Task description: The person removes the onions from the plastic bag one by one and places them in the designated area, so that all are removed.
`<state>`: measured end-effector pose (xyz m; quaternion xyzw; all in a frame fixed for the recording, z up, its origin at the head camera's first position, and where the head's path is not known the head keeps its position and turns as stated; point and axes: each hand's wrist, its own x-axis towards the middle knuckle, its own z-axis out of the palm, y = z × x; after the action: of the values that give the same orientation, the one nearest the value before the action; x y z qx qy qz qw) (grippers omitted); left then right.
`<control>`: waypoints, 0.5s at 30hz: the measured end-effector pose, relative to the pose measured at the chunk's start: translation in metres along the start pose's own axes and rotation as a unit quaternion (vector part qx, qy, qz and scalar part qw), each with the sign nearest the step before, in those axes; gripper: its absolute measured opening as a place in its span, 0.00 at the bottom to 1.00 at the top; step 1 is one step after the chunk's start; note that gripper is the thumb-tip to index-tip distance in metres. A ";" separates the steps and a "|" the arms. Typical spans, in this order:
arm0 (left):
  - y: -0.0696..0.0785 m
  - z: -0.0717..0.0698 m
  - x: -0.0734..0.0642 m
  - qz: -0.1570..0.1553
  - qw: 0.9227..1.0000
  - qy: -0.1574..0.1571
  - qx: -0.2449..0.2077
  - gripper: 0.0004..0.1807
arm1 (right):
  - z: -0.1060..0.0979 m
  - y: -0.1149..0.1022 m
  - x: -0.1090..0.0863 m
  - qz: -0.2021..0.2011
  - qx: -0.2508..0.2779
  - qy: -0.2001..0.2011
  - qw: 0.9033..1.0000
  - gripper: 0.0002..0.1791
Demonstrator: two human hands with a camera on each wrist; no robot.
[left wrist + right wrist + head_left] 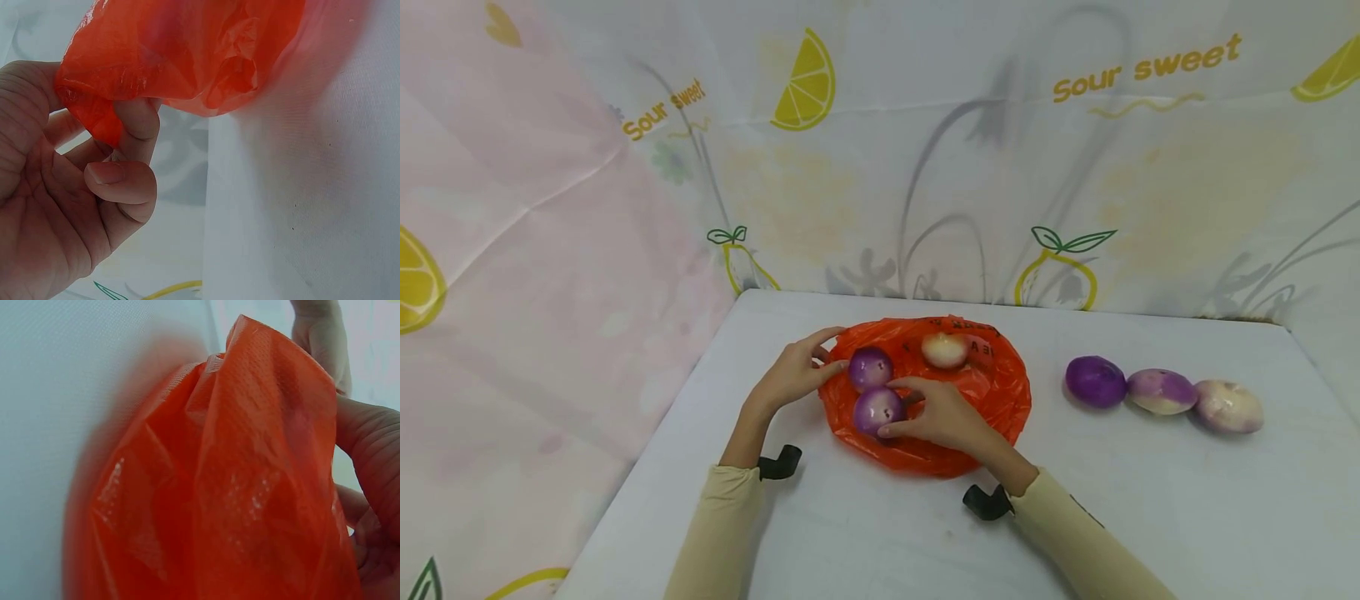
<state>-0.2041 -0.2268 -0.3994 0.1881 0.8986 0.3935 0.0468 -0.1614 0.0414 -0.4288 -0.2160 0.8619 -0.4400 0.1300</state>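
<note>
A red plastic bag [992, 412] lies spread open on the table, with two purple onions and a whitish onion [945, 351] in it. At its left edge my left hand [796, 372] pinches the rim between thumb and fingers, as the left wrist view confirms with the bag's folded film [103, 119] in the grip. My right hand [947, 419] reaches over the bag from the right. Its thumb and index finger grip the nearer purple onion [874, 412]. The other purple onion [871, 369] sits just beyond, close to my left thumb. In the right wrist view the bag hides most of that hand.
To the right of the bag, a row of onions lies on the white table [1150, 500]: a deep purple onion [1095, 382], a purple-and-white onion [1162, 392] and a pale onion [1228, 407]. A lemon-printed cloth [880, 167] hangs behind the table.
</note>
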 end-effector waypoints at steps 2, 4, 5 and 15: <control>0.000 0.000 0.000 -0.001 1.000 -0.001 -0.005 0.29 | -0.001 0.000 0.000 0.000 -0.003 0.003 1.000 0.38; 0.001 0.000 0.000 -0.002 1.000 0.000 -0.007 0.29 | -0.003 0.000 -0.001 0.001 -0.006 0.007 1.000 0.38; 0.001 0.000 0.000 -0.003 1.000 0.000 -0.008 0.29 | -0.004 0.001 -0.001 0.002 -0.006 0.008 1.000 0.38; 0.002 0.001 0.000 -0.009 1.000 -0.002 -0.005 0.30 | -0.029 0.005 -0.014 0.016 -0.013 0.032 0.999 0.38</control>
<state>-0.2033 -0.2249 -0.3981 0.1809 0.8981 0.3973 0.0528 -0.1627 0.0713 -0.4156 -0.1896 0.8748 -0.4330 0.1063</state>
